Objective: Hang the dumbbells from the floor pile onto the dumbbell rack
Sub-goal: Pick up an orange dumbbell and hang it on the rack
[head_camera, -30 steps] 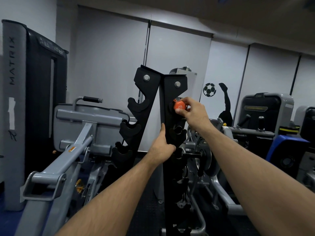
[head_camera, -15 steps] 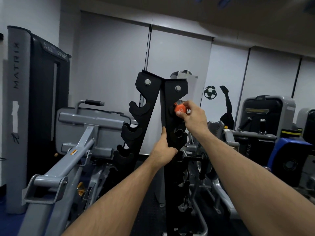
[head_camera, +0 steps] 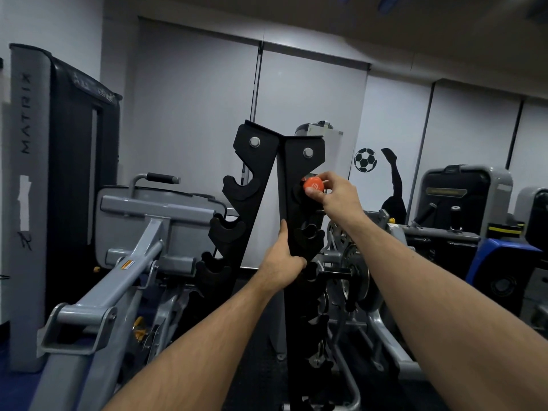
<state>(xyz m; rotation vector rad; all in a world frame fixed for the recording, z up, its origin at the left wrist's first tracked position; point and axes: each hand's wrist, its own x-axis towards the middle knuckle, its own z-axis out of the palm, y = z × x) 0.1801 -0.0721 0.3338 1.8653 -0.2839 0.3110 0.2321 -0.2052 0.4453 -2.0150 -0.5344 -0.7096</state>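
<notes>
Orange dumbbell (head_camera: 313,187) at top right hook of the rack (head_camera: 299,203).
Your right hand (head_camera: 333,194) grasps it; your left hand (head_camera: 283,262) clasps the rack's upright.

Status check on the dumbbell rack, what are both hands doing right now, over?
Left hand gripping the black metal dumbbell rack upright. Right hand pinching the small orange dumbbell at the top right cradle. Nothing blocking the cradle.
</notes>
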